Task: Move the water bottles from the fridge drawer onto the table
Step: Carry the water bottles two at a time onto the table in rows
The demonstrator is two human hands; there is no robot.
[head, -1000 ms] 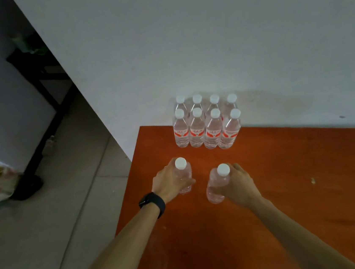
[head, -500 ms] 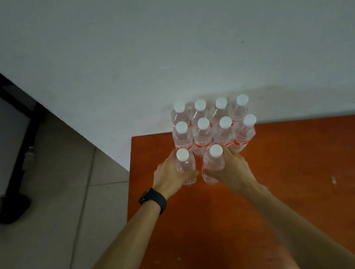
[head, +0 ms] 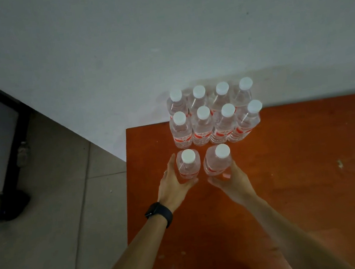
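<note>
Several clear water bottles (head: 213, 119) with white caps and red labels stand in two rows at the far left of the orange table (head: 308, 163), against the wall. In front of them two more bottles stand upright side by side. My left hand (head: 173, 185) cups the left bottle (head: 188, 166) from its left and near side, fingers straight and spread. My right hand (head: 232, 179) rests loosely at the base of the right bottle (head: 218, 162), fingertips touching it. Neither bottle is lifted. The fridge drawer is out of view.
A white wall (head: 162, 47) rises directly behind the bottle rows. The table's left edge (head: 128, 184) drops to a grey tiled floor (head: 59, 214). A black furniture frame (head: 11, 142) stands at the far left. A black watch (head: 159, 214) is on my left wrist.
Both hands carried their bottles forward and set them down in front of the rows. Since half a second ago the fingers have loosened and both hands have slid back toward me.
</note>
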